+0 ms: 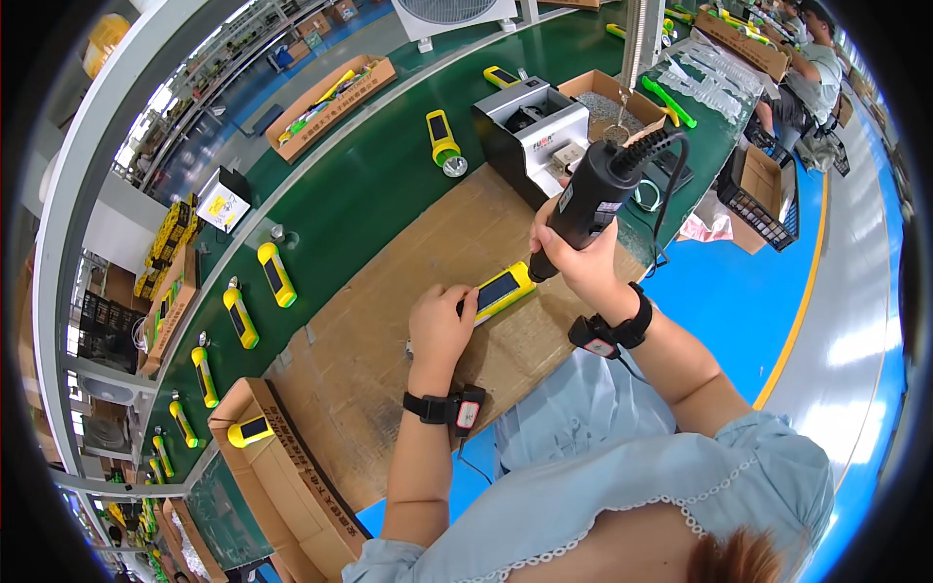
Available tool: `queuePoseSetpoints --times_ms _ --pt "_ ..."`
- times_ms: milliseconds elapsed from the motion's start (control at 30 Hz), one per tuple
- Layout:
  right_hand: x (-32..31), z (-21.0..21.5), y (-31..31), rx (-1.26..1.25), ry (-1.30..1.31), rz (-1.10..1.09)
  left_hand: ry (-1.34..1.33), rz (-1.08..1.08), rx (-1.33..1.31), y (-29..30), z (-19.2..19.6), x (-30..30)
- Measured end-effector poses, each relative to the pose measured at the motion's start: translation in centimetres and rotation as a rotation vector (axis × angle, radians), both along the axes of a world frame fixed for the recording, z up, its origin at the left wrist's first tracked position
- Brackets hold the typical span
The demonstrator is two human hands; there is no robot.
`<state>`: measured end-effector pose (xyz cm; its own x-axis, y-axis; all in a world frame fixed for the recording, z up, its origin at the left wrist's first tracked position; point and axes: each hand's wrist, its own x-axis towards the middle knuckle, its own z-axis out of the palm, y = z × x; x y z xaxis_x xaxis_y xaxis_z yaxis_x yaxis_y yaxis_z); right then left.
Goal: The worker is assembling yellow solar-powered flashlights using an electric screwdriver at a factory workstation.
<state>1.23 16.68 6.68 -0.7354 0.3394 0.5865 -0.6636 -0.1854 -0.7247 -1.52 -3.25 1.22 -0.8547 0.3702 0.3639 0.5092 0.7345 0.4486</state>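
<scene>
My left hand presses down on a yellow torch with a dark solar panel, which lies flat on a brown cardboard mat. My right hand is wrapped around a black electric screwdriver that hangs from a spring cable above. The screwdriver's tip touches the right end of the torch. Both wrists wear black bands.
A green conveyor belt carries several yellow torches past the mat. A black and grey machine stands behind the mat, beside a cardboard box of small parts. An open carton sits at my left. Another person sits farther along.
</scene>
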Motion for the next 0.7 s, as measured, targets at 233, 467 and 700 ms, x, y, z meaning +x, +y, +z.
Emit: queuePoseSetpoints --times_ms 233,467,700 --pt "0.1 0.8 1.5 0.015 0.036 0.075 -0.008 -0.047 0.019 0.2 1.3 0.5" --pt "-1.3 0.5 2.2 -0.042 0.189 0.21 -0.056 -0.131 -0.025 -0.5 1.6 0.1" --pt "-2.6 0.2 1.6 0.007 0.237 0.227 -0.029 -0.148 -0.034 -1.2 0.5 -0.5"
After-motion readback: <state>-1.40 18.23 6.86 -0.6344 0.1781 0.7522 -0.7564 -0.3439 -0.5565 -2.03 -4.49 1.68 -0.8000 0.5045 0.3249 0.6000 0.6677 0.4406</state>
